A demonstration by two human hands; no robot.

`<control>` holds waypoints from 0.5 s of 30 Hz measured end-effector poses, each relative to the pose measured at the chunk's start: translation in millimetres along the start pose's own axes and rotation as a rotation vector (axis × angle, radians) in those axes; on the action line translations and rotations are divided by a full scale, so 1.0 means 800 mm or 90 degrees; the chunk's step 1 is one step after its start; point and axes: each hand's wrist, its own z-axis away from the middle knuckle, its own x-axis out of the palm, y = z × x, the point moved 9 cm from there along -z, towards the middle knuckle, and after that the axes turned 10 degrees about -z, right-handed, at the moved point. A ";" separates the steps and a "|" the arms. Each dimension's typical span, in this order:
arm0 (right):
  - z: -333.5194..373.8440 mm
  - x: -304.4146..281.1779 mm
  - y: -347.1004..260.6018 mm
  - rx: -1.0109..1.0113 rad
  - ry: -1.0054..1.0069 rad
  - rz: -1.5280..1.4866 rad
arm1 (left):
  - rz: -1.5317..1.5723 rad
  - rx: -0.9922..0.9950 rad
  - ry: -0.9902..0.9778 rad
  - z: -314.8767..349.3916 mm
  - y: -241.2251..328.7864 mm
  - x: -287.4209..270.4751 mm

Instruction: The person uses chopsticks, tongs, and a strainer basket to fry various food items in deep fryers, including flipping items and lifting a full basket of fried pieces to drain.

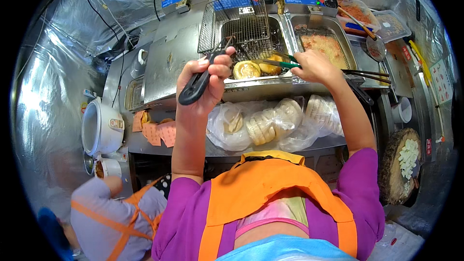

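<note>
My left hand [208,79] is closed around the black handle [194,88] of a wire fryer basket [234,24]. The basket is raised and tilted over the middle fryer [261,85], with no food visible in it. My right hand [315,67] grips a pair of green-handled tongs [275,63] that point left. Their tips reach the round golden breads [247,70] at the fryer's near edge. Whether the tongs pinch a bread I cannot tell. Part of the dark oil shows behind the basket mesh.
Another fryer [325,46] to the right holds orange-brown frying food. Plastic bags of pale round dough [270,125] lie in front. A co-worker [116,217] is at lower left, near a white cooker [101,125]. At right are a skimmer [376,48] and chopped white pieces on a round board [389,183].
</note>
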 end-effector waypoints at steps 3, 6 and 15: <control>0.032 -0.028 0.014 0.023 0.054 0.017 | -0.003 -0.006 0.015 0.002 -0.007 -0.009; 0.053 -0.048 0.010 0.013 0.102 0.083 | 0.016 -0.024 0.049 0.005 -0.016 -0.026; 0.080 -0.070 -0.009 -0.024 0.178 0.247 | -0.073 -0.048 0.115 0.008 -0.034 -0.069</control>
